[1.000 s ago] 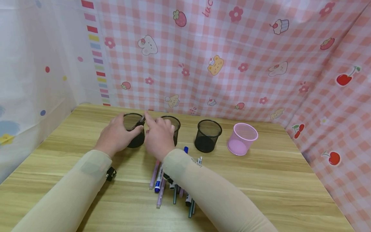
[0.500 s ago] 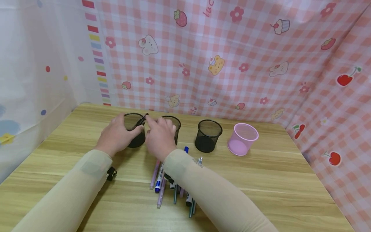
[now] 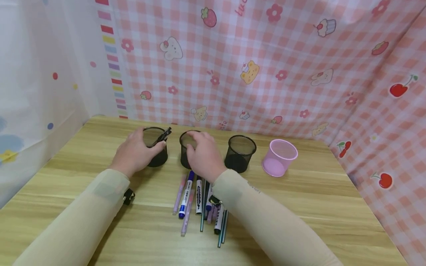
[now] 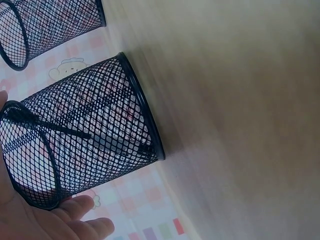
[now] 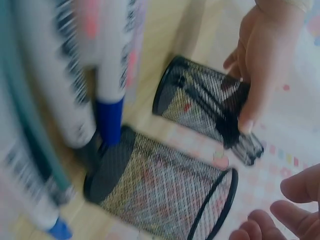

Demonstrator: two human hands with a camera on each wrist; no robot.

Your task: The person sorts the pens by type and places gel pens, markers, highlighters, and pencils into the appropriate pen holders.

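Note:
At the far left of the row, my left hand [image 3: 134, 153] holds a black mesh pen cup [image 3: 159, 160], fingers round one side and thumb at the front. Slim black pens [image 3: 164, 136] lean in that cup, their tops above the rim; in the left wrist view, one pen [image 4: 75, 132] shows through the mesh. Over the front of the second black mesh cup [image 3: 185, 156] hovers my right hand [image 3: 209, 155]. Its fingers [image 5: 295, 215] are relaxed and hold nothing in the right wrist view. Whether they touch that cup's rim cannot be told.
A third black mesh cup [image 3: 238, 160] and a pink mesh cup [image 3: 275, 166] stand farther right. In front lies a pile of whiteboard markers [image 3: 199, 197], pale purple pens [image 3: 187, 218] and teal sticks [image 3: 221, 232], partly under the right forearm. A checked cloth [image 3: 226, 74] hangs behind the table.
My right hand has let go of the black pens, which now lean in the left cup, and has moved right to the second cup. My left hand has stayed on the first cup.

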